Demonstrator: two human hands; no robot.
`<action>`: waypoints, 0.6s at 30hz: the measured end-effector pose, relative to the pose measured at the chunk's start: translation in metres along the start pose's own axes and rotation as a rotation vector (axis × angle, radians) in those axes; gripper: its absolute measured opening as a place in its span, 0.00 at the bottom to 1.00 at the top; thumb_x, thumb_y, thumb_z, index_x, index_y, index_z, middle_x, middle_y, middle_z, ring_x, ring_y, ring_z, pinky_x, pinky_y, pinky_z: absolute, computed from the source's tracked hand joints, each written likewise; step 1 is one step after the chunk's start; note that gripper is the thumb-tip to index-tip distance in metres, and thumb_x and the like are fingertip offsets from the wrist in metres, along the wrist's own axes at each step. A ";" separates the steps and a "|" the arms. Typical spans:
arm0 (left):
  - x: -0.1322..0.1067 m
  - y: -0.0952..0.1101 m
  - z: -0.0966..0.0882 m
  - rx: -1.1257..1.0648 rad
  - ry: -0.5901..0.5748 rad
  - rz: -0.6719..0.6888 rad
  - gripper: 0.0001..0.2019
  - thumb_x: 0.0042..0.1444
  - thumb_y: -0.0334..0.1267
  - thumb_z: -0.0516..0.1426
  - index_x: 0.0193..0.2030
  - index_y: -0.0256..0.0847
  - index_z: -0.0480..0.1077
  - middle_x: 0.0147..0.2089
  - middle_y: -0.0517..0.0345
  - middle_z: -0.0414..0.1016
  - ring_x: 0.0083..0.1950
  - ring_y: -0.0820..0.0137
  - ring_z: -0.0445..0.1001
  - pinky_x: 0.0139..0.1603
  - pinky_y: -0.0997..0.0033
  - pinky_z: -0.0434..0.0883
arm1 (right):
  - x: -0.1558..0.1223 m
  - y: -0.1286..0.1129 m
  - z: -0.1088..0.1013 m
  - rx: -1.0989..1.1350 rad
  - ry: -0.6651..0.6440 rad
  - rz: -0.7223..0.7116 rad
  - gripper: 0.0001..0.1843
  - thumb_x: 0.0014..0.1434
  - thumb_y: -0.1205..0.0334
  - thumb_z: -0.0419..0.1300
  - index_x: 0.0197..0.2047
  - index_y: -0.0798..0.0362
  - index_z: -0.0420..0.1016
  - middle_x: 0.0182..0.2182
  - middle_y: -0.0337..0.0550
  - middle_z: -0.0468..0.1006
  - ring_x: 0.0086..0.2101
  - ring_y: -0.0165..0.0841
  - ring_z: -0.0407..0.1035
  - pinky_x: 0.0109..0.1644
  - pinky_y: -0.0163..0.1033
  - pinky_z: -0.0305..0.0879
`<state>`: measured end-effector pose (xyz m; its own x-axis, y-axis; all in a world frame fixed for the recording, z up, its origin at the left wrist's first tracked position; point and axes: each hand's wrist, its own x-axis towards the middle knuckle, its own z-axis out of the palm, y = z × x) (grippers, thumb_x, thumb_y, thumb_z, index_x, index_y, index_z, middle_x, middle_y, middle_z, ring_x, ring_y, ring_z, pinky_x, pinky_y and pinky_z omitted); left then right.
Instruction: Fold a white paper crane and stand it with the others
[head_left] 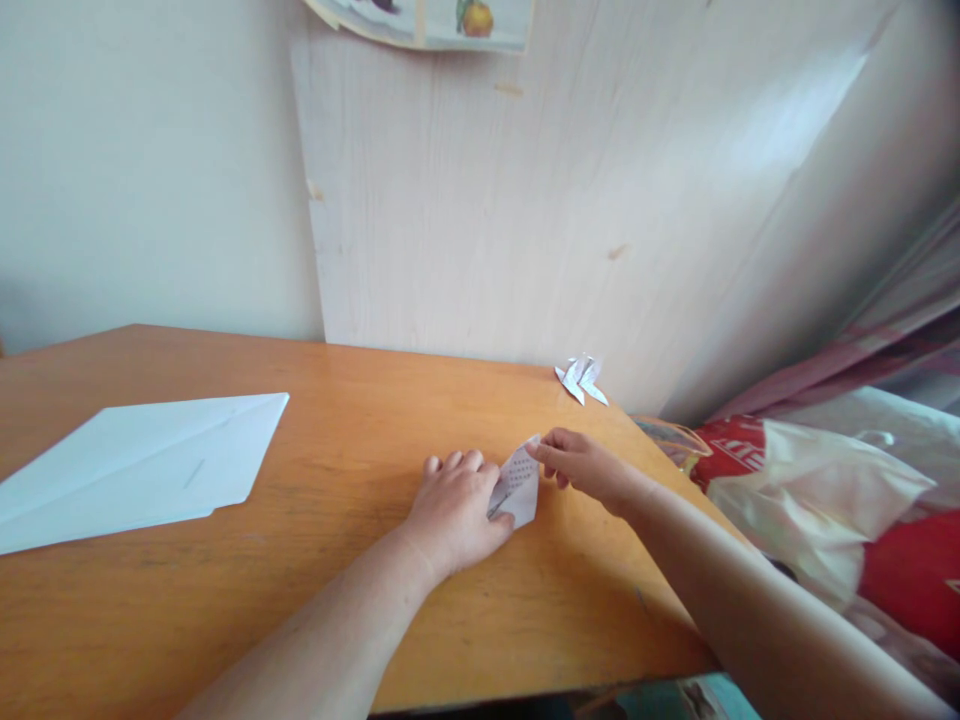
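Observation:
A small folded piece of white paper [519, 484] with a dotted print lies on the orange wooden table [322, 560] near its right end. My left hand [454, 510] rests on the paper's left part, fingers curled and pressing it down. My right hand [581, 464] pinches the paper's upper tip between thumb and fingers. A finished small folded paper figure [581, 378] sits at the table's back right corner, apart from both hands.
A large white folded sheet [142, 465] lies on the table's left side. A pale wooden panel [540, 200] stands behind the table. Plastic bags [825, 480], red and clear, pile up off the table's right edge.

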<state>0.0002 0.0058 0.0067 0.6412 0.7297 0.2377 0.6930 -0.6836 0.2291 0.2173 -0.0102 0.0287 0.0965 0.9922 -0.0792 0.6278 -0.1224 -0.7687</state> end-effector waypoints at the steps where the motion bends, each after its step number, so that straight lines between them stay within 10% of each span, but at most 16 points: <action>1: 0.000 0.000 0.000 -0.001 0.002 0.001 0.13 0.54 0.48 0.59 0.45 0.47 0.72 0.47 0.52 0.73 0.52 0.54 0.71 0.51 0.51 0.64 | 0.003 -0.001 -0.001 0.020 0.006 0.000 0.18 0.64 0.44 0.57 0.35 0.51 0.69 0.30 0.40 0.76 0.27 0.29 0.67 0.29 0.33 0.61; 18: -0.001 0.003 0.003 -0.068 0.003 0.079 0.20 0.56 0.41 0.59 0.57 0.51 0.69 0.56 0.56 0.74 0.57 0.57 0.68 0.57 0.55 0.61 | 0.033 0.038 0.005 -0.268 0.166 -0.049 0.15 0.60 0.50 0.60 0.29 0.52 0.72 0.24 0.39 0.74 0.27 0.31 0.65 0.29 0.35 0.52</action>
<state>0.0021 0.0029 0.0045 0.6918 0.6737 0.2601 0.6166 -0.7385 0.2727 0.2402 0.0183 -0.0060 0.1724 0.9821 0.0756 0.8137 -0.0988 -0.5729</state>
